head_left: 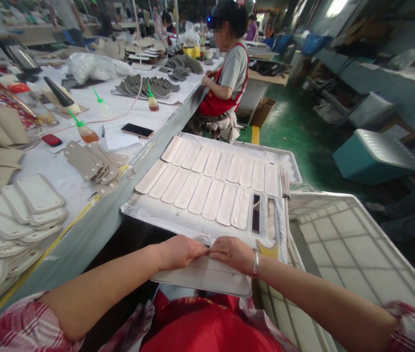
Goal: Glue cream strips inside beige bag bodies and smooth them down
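Observation:
My left hand (pixel 182 252) and my right hand (pixel 233 254) meet fingertip to fingertip above the near edge of a white board (pixel 207 276) by my lap. Both are closed, thumbs and fingers pressed together. A pale rounded edge shows just behind the fingertips, but what they pinch is mostly hidden. Directly ahead, a white-covered board (pixel 178 215) bears two rows of cream oblong strips (pixel 192 198). Near its right side lie a dark rectangular piece (pixel 256 213) and a yellowish patch (pixel 268 248).
Along the left runs a worktable (pixel 115 244) with stacked pale panels (pixel 40 193), beige tabs (pixel 82 161), a phone (pixel 137 130) and green-tipped bottles (pixel 87 133). A co-worker (pixel 231 73) sits farther along it. A white crate (pixel 354 234) and a teal bin (pixel 372 156) stand right.

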`<move>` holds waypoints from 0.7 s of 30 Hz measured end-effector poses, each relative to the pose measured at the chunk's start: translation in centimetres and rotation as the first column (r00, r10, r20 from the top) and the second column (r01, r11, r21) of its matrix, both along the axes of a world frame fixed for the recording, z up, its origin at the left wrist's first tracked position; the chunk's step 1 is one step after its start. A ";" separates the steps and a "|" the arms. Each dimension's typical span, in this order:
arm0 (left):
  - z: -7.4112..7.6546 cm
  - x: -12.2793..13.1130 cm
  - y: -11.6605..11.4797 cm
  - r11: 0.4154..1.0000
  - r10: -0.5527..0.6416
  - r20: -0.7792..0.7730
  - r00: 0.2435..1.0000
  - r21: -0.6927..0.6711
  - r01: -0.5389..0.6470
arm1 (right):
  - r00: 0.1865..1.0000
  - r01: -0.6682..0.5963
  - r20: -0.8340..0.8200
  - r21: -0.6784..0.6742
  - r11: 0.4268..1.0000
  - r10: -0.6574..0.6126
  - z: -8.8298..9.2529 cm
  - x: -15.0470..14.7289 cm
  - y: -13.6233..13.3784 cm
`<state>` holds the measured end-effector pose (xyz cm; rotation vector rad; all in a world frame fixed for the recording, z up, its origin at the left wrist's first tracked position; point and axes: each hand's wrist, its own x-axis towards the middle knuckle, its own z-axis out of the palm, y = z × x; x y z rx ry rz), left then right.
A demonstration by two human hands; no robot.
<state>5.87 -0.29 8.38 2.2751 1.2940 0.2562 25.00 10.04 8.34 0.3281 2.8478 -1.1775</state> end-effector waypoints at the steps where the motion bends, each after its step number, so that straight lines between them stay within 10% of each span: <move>1: 0.0 -0.1 0.0 1.000 -0.024 0.013 1.000 -0.013 0.024 | 1.000 -0.012 0.004 0.002 1.000 0.012 0.0 -0.1 -0.1; 7: 0.4 -1.3 -0.6 0.996 -0.065 0.013 0.998 -0.057 0.066 | 0.995 -0.043 0.094 0.023 0.999 0.040 0.3 -1.1 -0.6; 21: 0.1 -4.0 -1.7 0.987 -0.153 -0.103 0.983 0.025 0.156 | 0.962 0.008 0.252 -0.404 0.915 0.102 -1.3 -3.5 0.3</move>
